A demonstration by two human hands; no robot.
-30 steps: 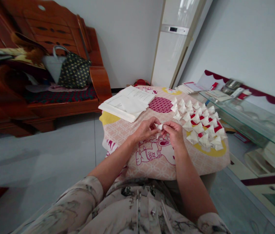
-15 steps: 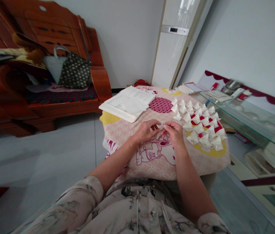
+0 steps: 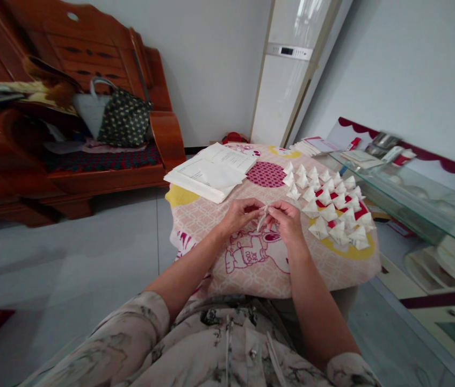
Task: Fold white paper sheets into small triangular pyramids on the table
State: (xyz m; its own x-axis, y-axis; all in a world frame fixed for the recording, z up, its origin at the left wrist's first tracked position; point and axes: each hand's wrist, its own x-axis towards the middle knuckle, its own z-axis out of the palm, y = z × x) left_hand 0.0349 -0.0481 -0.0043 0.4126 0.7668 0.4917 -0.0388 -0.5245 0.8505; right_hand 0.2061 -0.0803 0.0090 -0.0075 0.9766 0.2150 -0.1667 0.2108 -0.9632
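Note:
Between my two hands, over the middle of the cloth-covered table [image 3: 211, 220], is a small piece of folded white paper [image 3: 262, 219]. My left hand [image 3: 243, 214] pinches it from the left, fingers closed. From the other side my right hand [image 3: 286, 217] grips it between thumb and fingertips. The fingers hide part of the paper, so its exact shape is unclear. To the right of my right hand stand several folded paper pieces [image 3: 339, 232] with pointed tips, set in rows. A stack of white paper sheets [image 3: 211, 177] lies beyond my left hand.
A glass-topped cabinet [image 3: 412, 188] borders the table on the right, with a metal container [image 3: 386, 141] and other items on it. Thin papers [image 3: 316, 144] lie at the table's far right corner. On the left, a wooden bench [image 3: 130, 177] holds a patterned bag [image 3: 124, 118].
The folded paper has turned between my fingers and now hangs narrower and more visible below them. Both hands have shifted only slightly. The rows and the stack are unchanged.

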